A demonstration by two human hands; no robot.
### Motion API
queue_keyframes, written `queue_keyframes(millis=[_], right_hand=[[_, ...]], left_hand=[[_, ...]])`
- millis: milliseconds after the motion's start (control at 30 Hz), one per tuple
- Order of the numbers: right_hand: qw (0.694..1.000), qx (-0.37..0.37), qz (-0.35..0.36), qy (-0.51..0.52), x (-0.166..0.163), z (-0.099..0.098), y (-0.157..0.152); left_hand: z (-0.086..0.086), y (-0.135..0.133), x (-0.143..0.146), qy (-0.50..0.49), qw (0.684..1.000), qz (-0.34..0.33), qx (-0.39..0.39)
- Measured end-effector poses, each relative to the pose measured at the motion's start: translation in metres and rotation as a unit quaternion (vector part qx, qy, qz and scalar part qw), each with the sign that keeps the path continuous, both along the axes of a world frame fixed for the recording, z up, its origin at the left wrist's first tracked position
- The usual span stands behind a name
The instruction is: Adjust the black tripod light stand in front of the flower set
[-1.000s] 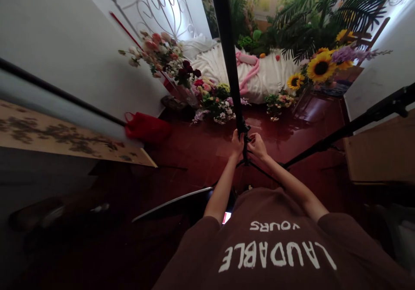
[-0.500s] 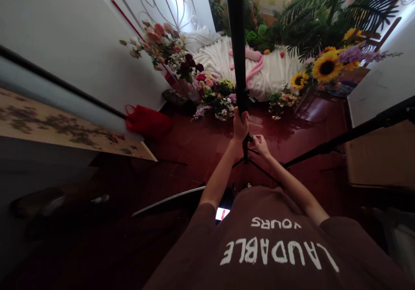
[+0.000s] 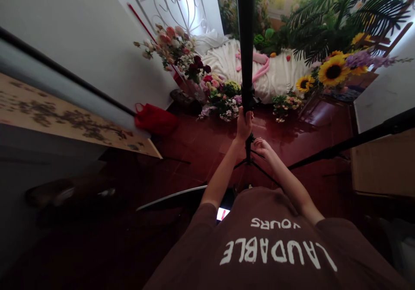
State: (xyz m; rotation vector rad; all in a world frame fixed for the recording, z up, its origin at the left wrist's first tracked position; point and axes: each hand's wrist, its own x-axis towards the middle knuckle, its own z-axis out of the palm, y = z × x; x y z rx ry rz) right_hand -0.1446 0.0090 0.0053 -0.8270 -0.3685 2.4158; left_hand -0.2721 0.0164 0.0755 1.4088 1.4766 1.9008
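Observation:
A black light stand (image 3: pixel 245 30) rises upright in front of me, its thin legs spread over the floor. My left hand (image 3: pixel 244 125) is closed around its pole, just below a dark collar. Lower down, on the right side of the pole, my right hand (image 3: pixel 262 146) has its fingers curled at a small black knob (image 3: pixel 251 138). The fingertips partly hide that knob, and the grip looks like a pinch.
A second black pole (image 3: pixel 350 141) slants in from the right, beside a cardboard box (image 3: pixel 385 160). Flower bunches (image 3: pixel 227 95) and sunflowers (image 3: pixel 333 70) stand ahead around a white draped cloth (image 3: pixel 223 55). A red bag (image 3: pixel 155 119) and a painted panel (image 3: pixel 78 121) are at left.
The view has shifted, so the surroundings sit slightly further right. My left hand keeps its hold on the pole. The fingers of my right hand have turned and curled in more at the knob.

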Motion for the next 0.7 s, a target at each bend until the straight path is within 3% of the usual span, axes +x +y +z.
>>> queue_keyframes(millis=[367, 533, 700], right_hand=[[0.979, -0.164, -0.089, 0.082, -0.004, 0.011, -0.002], [0.99, -0.115, -0.06, 0.048, 0.021, 0.036, -0.021], [0.993, 0.004, -0.084, -0.082, 0.097, 0.04, -0.052]], left_hand=[[-0.004, 0.004, 0.013, -0.026, 0.998, 0.051, 0.009], [-0.003, -0.008, 0.026, -0.031, 0.994, 0.099, -0.025], [-0.008, -0.036, 0.054, -0.015, 0.983, 0.176, -0.047]])
